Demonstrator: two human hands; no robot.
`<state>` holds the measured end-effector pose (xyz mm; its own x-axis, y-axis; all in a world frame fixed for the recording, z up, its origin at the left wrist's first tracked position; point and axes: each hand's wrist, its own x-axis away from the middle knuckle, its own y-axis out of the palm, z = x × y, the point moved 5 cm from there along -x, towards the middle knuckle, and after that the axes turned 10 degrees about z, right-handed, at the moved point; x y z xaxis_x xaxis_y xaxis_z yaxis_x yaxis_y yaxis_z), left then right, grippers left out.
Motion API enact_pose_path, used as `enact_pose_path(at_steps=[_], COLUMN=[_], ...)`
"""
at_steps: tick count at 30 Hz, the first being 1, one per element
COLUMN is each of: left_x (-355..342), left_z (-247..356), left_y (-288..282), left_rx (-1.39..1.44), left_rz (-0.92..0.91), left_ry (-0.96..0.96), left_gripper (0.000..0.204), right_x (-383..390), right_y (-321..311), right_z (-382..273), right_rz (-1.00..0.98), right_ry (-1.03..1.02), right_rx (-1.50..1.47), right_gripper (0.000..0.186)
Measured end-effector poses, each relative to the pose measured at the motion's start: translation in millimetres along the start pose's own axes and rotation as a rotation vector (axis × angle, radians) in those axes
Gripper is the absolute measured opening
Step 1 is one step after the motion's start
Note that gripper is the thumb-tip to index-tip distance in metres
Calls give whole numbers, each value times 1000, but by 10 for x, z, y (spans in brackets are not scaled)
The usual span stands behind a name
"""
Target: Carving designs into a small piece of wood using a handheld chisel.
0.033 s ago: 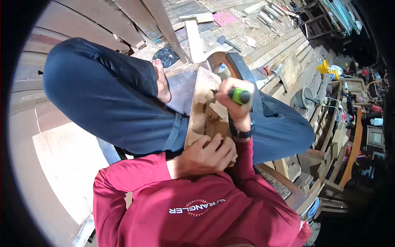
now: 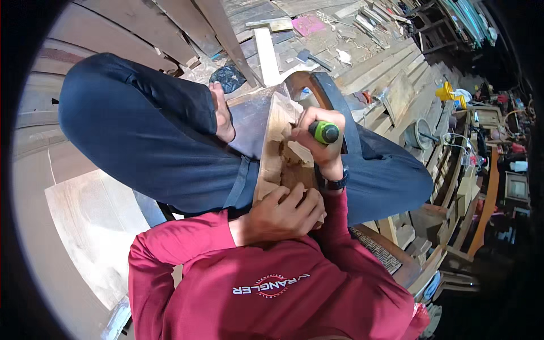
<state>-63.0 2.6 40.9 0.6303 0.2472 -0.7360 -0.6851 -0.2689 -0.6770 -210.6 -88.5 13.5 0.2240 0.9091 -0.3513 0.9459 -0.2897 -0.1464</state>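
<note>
A pale, roughly carved wood block (image 2: 269,170) lies between my dark-trousered legs, with deep hollows and raised shapes cut into it. My left hand (image 2: 286,212) grips its near end with bent fingers. My right hand (image 2: 320,141) is closed round a green and black tool handle (image 2: 326,131) over the block's upper right part; the tool's working tip is hard to make out under my fingers. Beneath the block's far end is a grey board (image 2: 248,122), beside my bare foot (image 2: 222,116). A dark curved wooden piece (image 2: 331,96) stands at its right.
Wood planks (image 2: 379,73) and scraps cover the floor ahead, with a dark-headed tool (image 2: 306,56) and a black plastic bag (image 2: 226,77). At right are a grey bucket (image 2: 418,135), yellow containers (image 2: 447,93) and cluttered timber. A pale board (image 2: 90,226) lies at left.
My right hand and the tool handle have shifted slightly to the left over the block. My left hand looks unmoved.
</note>
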Motion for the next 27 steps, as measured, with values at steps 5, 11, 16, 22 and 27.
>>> enact_pose_path(at_steps=[5,11,16,22,27], left_x=[15,55,-48,-231,-514], left_z=[-39,-36,-56,-231,-481], left_y=[-17,33,13,22,-33], left_rx=[42,-25,34,54,-12], left_rz=[89,89,41,119,219], left_ry=[-5,18,-16,19,-14], left_gripper=[24,25,24,31,29], right_x=[72,7,-4,22,41], right_y=[-179,14,-127,-313,-808], right_z=[-178,-95,-23,-349,-881], right_rz=[96,29,203,465,618], right_ry=[-34,-132,5,-44,34], right_rx=[-264,100,-143,-179,-342], right_gripper=[19,22,20,17,13])
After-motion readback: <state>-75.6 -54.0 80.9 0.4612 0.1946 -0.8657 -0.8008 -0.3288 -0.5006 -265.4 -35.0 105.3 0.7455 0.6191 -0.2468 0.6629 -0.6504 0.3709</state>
